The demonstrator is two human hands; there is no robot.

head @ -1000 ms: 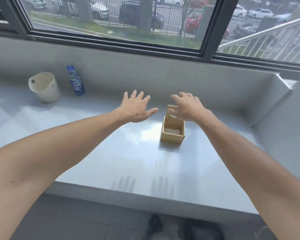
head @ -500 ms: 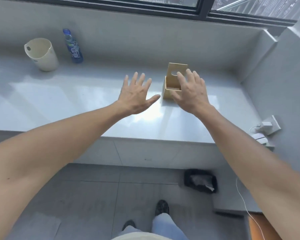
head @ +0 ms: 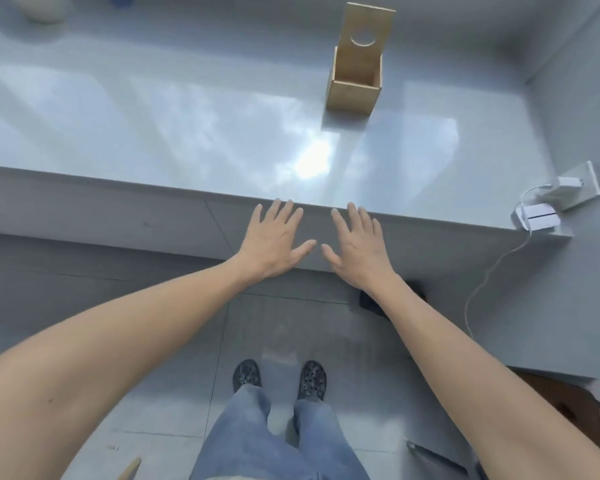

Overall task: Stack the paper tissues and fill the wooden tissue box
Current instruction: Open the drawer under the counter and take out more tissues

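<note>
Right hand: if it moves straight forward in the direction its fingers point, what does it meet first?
Probably the front edge of the grey ledge; the right hand seems just before it, though depth is unclear.

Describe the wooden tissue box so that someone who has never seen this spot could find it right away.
Start at the long glossy grey ledge that runs across the upper part of the view. Toward its right end, well beyond both spread hands, stands the wooden tissue box. It is the only pale wood thing there: a small open-topped box whose lid, cut with a round hole, stands up at the back.
</note>
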